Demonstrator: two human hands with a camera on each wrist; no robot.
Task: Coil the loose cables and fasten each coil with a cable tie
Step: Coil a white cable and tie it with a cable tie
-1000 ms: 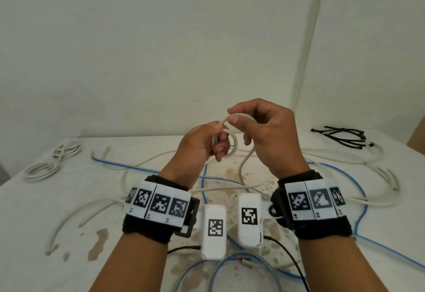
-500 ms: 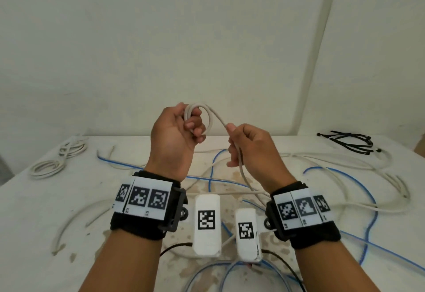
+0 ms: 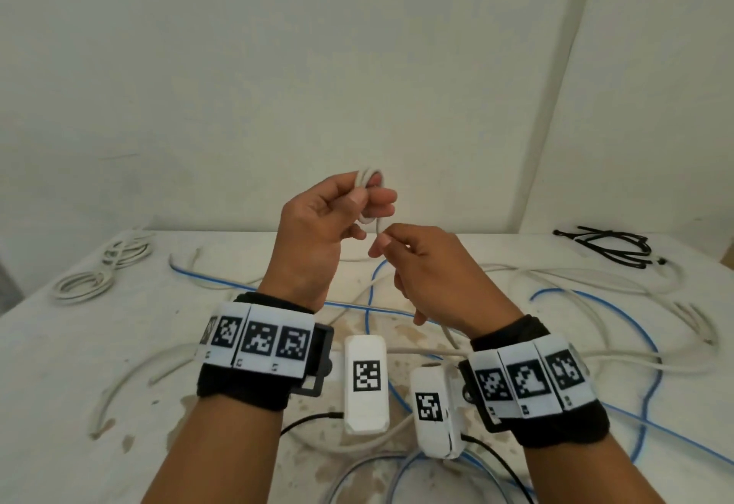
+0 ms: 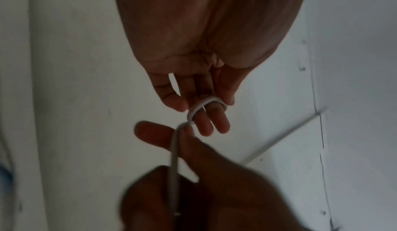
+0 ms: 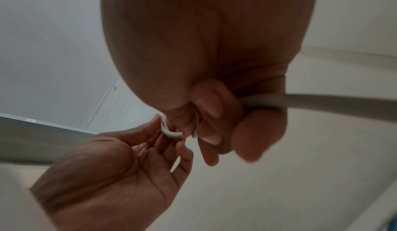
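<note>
My left hand (image 3: pixel 353 201) is raised above the table and holds a small coil of white cable (image 3: pixel 367 180) looped round its fingers (image 4: pixel 211 120). The coil (image 4: pixel 197 109) shows as a tight ring in the left wrist view. Just below and right of it, my right hand (image 3: pixel 387 243) pinches the same white cable (image 5: pixel 322 102) where it leaves the coil. The cable's free length (image 3: pixel 449 335) hangs down behind my right wrist to the table. A bundle of black cable ties (image 3: pixel 607 245) lies at the far right of the table.
Loose white cables (image 3: pixel 619 285) and blue cables (image 3: pixel 619 309) sprawl over the stained white table (image 3: pixel 59 384). Two coiled white cables (image 3: pixel 85 283) lie at the far left. A wall stands close behind the table.
My left hand lifted the coil up and apart from the right, then both hands drew close again. Another turn of cable sits on the left fingers. The right hand now pinches the cable nearer the coil.
</note>
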